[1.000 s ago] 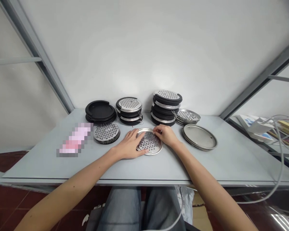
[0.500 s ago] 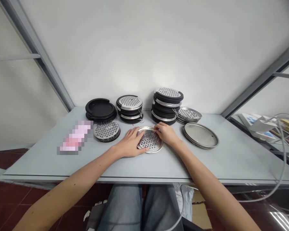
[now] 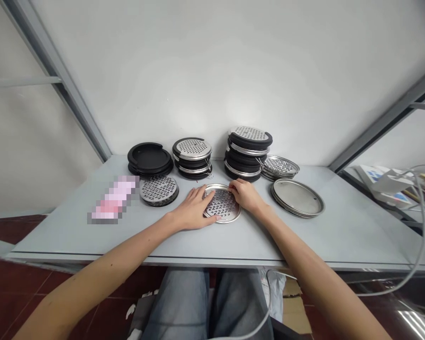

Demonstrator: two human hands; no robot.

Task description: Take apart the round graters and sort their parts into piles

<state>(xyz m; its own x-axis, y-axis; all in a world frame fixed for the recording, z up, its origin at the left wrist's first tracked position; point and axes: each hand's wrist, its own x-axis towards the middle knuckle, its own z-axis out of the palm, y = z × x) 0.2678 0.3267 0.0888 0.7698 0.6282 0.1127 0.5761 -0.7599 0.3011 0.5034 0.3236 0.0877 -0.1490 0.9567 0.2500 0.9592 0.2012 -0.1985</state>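
Grater disc (image 3: 221, 206) lies flat on the grey table (image 3: 212, 245) straight in front of me, as the head view shows, inside a raised shiny rim, its rows of teeth facing up between my two hands. I have my left hand (image 3: 192, 210) open at its 9 o'clock side, fingers and thumb spread, with the thumb and a fingertip over the disc's edge. My right hand (image 3: 245, 194) is at about 1 o'clock on the rim, its fingers bunched together and touching it; I cannot tell whether they pinch the metal or only press on it.

Taking the disc as the centre of the clock, a stack of grater plates (image 3: 158, 189) sits between 9 and 10, with black round trays (image 3: 149, 158) behind it at 10. At 11 stands a short stack (image 3: 192, 148) of black and silver rounds topped by a perforated plate, and at 1 a taller stack (image 3: 250, 141) of the same kind; wire clasps hang from both. Rimmed grater discs (image 3: 280, 165) are piled at 2, and smooth metal lids (image 3: 297, 197) at 3, near my right forearm. A blurred pink item (image 3: 115, 198) lies at 9, well apart from my left hand.
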